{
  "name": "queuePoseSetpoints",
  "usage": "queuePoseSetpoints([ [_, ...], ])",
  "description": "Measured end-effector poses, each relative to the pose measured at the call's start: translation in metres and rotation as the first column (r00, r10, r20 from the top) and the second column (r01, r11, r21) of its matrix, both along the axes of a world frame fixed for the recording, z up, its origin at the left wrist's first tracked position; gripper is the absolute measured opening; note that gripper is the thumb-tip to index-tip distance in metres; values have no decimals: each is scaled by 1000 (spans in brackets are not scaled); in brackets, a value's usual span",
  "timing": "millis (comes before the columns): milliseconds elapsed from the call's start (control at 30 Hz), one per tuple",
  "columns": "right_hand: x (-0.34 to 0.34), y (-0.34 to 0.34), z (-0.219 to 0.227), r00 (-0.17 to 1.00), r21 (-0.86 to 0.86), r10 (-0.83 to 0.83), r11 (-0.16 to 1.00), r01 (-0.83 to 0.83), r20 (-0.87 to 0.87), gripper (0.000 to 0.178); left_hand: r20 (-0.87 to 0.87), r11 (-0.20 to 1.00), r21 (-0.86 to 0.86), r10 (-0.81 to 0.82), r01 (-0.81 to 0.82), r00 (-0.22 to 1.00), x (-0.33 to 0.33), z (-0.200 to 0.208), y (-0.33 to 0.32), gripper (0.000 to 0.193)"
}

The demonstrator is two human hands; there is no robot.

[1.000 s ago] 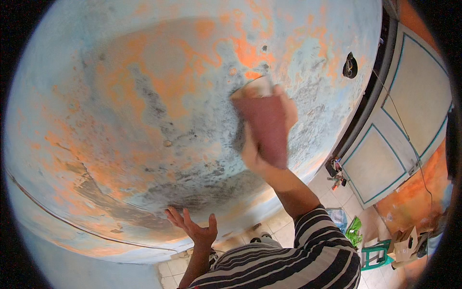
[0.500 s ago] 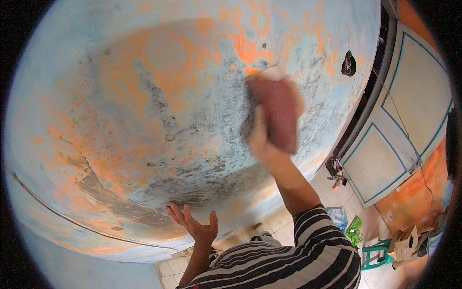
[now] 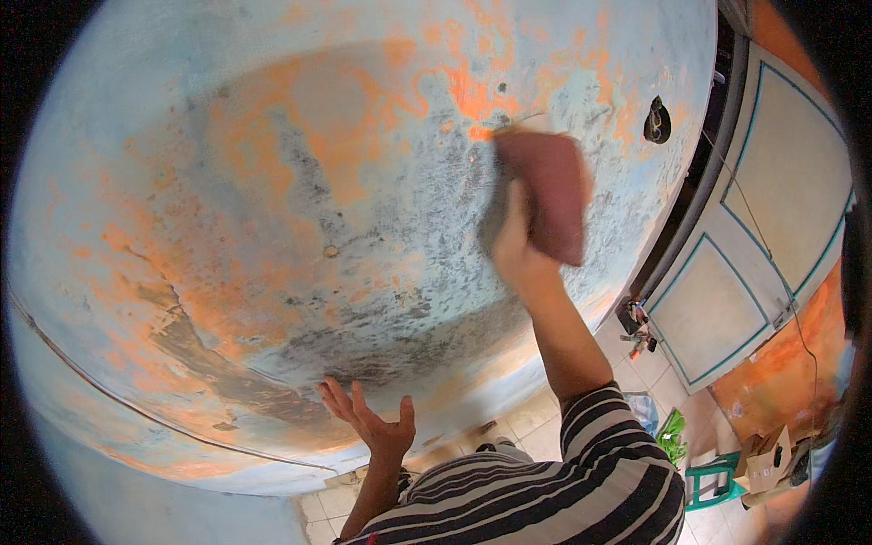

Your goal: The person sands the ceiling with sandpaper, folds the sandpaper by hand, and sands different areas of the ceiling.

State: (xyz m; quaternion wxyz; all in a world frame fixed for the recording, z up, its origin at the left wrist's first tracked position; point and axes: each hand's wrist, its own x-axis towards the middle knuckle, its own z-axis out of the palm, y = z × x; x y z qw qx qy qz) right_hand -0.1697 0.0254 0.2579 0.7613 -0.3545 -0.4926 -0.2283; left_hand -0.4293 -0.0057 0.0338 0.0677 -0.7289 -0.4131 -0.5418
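My right hand [image 3: 521,254] grips a dark red sheet of sandpaper [image 3: 554,191] against the wall [image 3: 381,218], its thumb along the near side. The sheet's curled surface hides most of the fingers, and motion blurs its edges. Pale blue paint covers the wall, with worn orange patches and blackened, pitted areas around the sheet. Lower and to the left, my left hand [image 3: 377,425] is open, its fingers spread close to the wall's stained lower part. Nothing is in it; whether the fingertips touch the wall I cannot tell.
A dark hole with wires [image 3: 657,121] breaks the wall at right. Beyond stand a pale panelled door [image 3: 708,313] and a hanging cable [image 3: 767,254]. A green stool [image 3: 713,481], cardboard box [image 3: 766,461], green bag [image 3: 670,438] and small tools [image 3: 639,331] are at lower right.
My right hand and the sandpaper have shifted right and slightly up across the wall. My left hand stays open in nearly the same place. The view has turned slightly.
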Motion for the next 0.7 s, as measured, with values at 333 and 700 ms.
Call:
queuePoseSetpoints([
  [333,-5,-7,-6,861,-6,-279,950,311,425,29,-12,999,-40,-5,4,1000,-4,-3,-2,78],
  [700,26,-5,-1,813,-68,-329,910,409,481,33,-19,1000,-26,-15,14,1000,-6,-6,-1,81],
])
